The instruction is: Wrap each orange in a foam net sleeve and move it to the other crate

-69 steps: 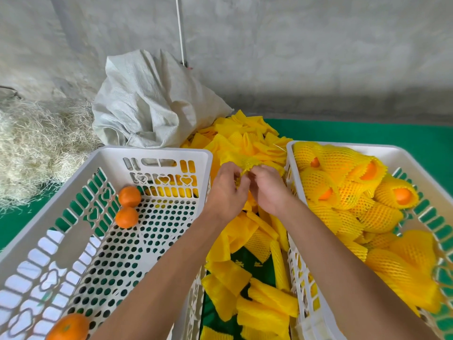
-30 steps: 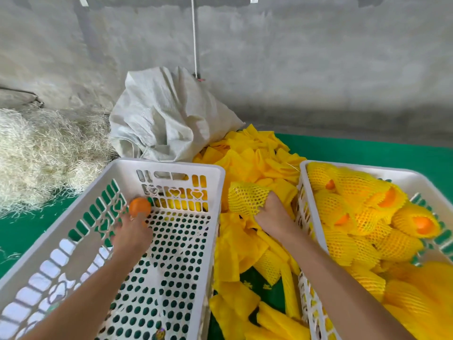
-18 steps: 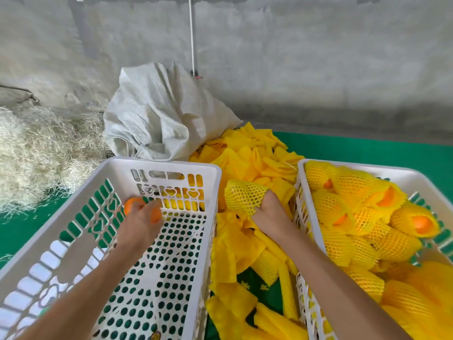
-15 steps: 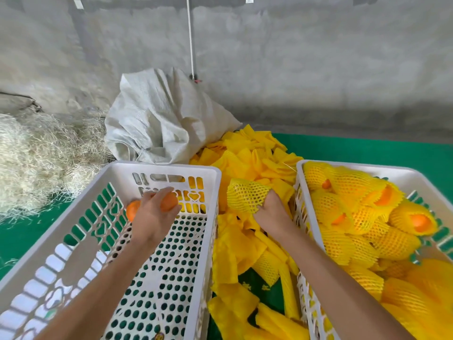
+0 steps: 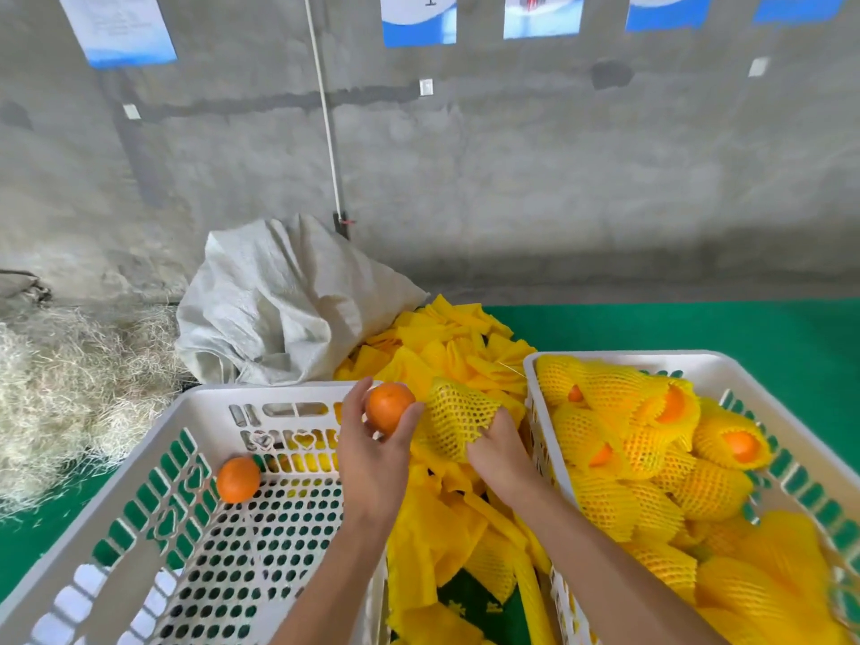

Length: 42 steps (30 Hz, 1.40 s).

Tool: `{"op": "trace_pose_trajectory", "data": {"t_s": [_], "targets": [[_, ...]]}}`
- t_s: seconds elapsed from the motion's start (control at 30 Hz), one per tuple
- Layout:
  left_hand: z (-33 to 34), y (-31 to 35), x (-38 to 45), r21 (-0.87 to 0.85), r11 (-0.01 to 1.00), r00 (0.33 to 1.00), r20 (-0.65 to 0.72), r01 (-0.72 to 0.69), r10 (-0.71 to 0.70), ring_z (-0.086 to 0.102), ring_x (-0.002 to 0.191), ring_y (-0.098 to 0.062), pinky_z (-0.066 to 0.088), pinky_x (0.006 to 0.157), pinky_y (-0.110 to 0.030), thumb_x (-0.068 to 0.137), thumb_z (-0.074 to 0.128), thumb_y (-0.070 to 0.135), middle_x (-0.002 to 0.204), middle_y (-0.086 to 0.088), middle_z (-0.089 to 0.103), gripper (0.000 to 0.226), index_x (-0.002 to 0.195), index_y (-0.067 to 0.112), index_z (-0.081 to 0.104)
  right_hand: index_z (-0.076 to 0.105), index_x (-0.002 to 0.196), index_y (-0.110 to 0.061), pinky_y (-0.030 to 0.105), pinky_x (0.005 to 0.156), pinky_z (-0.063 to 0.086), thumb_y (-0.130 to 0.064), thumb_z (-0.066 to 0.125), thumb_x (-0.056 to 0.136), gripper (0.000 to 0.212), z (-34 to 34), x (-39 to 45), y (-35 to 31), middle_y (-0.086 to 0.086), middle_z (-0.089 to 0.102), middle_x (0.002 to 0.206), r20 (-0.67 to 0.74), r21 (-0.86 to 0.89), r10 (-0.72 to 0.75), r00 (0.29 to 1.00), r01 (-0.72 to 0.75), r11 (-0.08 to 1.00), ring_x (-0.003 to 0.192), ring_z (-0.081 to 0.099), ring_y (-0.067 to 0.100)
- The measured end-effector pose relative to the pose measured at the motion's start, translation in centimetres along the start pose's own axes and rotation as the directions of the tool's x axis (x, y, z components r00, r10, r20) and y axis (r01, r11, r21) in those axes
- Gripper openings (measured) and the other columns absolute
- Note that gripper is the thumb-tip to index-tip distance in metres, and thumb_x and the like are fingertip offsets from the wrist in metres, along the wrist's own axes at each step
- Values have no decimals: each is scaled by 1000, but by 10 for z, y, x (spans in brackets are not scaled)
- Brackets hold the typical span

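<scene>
L hand (image 5: 372,451) pinches orange (image 5: 388,407) at fingertips, clear for insertion; R hand (image 5: 500,451) grips foam net sleeve (image 5: 458,423), mouth facing fruit.

This looked like a fruit-packing shed or storeroom, with a bare grey concrete wall (image 5: 512,155) behind everything and what seemed to be printed notices (image 5: 118,27) taped high on it. Below the wall lay green matting (image 5: 675,328), a straw pile (image 5: 60,388), a crumpled woven sack (image 5: 284,300), loose yellow foam nets (image 5: 446,346) and two white plastic crates (image 5: 288,395).
</scene>
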State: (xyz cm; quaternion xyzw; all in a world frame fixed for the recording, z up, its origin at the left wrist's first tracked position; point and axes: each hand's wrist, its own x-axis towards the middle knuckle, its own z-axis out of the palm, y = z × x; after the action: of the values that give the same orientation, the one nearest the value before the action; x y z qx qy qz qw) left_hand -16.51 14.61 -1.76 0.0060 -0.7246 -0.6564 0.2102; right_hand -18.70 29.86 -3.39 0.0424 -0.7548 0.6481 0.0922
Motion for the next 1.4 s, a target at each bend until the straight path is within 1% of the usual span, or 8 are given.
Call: {"op": "trace_pose_trajectory", "data": {"t_s": [0.27, 0.53, 0.73, 0.9, 1.03, 1.13, 1.3, 1.4], "targets": [[1, -10, 4, 15, 994, 994, 11, 108, -108, 72, 88, -14, 56, 57, -19, 88, 68, 55, 112, 0, 67, 57, 130, 23, 45, 61, 138, -19, 38, 104, 54, -20, 63, 101, 37, 7, -1, -2, -2, 66, 133, 122, 32, 62, 991, -66, 997, 124, 62, 15], [4, -5, -3, 159, 968, 953, 266, -193, 146, 66, 118, -5, 53, 96, -23, 108, 46, 32, 125, 7, 73, 37, 132, 19, 70, 70, 104, -47, 27, 89, 59, -37, 60, 102, 15, 4, -5, -13, -17, 73, 114, 196, 51, 143, 970, -155, 987, 106, 68, 1], [5, 1, -7, 43, 985, 911, 389, -165, 136, 62, 78, -13, 47, 69, -22, 107, 53, 31, 86, 2, 70, 24, 105, 18, 73, 72, 107, -40, 49, 101, 55, -51, 66, 91, 20, 7, -1, -12, -7, 74, 118, 136, 197, 279, 951, -302, 933, 113, 68, 16], [6, 2, -3, -47, 998, 907, 418, -32, 48, 71, 101, -14, 56, 85, -26, 99, 65, 29, 107, 1, 77, 23, 114, 15, 73, 70, 104, -37, 42, 98, 57, -40, 67, 95, 10, 8, 0, -11, -9, 74, 118, 64, 210, 298, 953, -304, 929, 109, 69, 14], [4, -7, 0, -21, 999, 919, 395, 29, -18, 60, 128, -8, 47, 106, -36, 94, 71, 43, 134, 11, 68, 46, 137, 26, 63, 70, 108, -30, 9, 75, 51, -14, 63, 98, 20, 8, -1, -13, -20, 71, 107, -53, 178, 163, 985, -152, 972, 92, 66, -10], [6, -8, 2, -175, 937, 894, 394, 302, -215, 58, 136, -17, 52, 108, -48, 86, 72, 50, 147, 6, 60, 72, 150, 25, 51, 69, 113, -14, 1, 70, 45, -1, 57, 94, 25, 6, -3, -16, -12, 67, 102, -135, 108, 64, 989, -50, 993, 83, 60, -19], [3, -6, 10, -319, 800, 757, 607, 509, -240, 63, 130, -34, 50, 112, -48, 105, 57, 39, 135, -17, 69, 47, 136, 5, 66, 58, 130, -6, 23, 98, 48, -1, 52, 92, 40, 13, -13, -20, 5, 62, 124, -87, -60, 1, 996, -7, 998, 114, 59, 16], [4, -5, 8, -296, 822, 746, 631, 487, -214, 70, 114, -27, 56, 101, -39, 104, 61, 36, 118, -13, 74, 40, 126, 4, 70, 55, 102, -16, 14, 73, 37, -19, 43, 99, 13, 9, -14, -22, 2, 53, 101, 35, -152, 147, 989, -140, 978, 99, 49, 18]]}}
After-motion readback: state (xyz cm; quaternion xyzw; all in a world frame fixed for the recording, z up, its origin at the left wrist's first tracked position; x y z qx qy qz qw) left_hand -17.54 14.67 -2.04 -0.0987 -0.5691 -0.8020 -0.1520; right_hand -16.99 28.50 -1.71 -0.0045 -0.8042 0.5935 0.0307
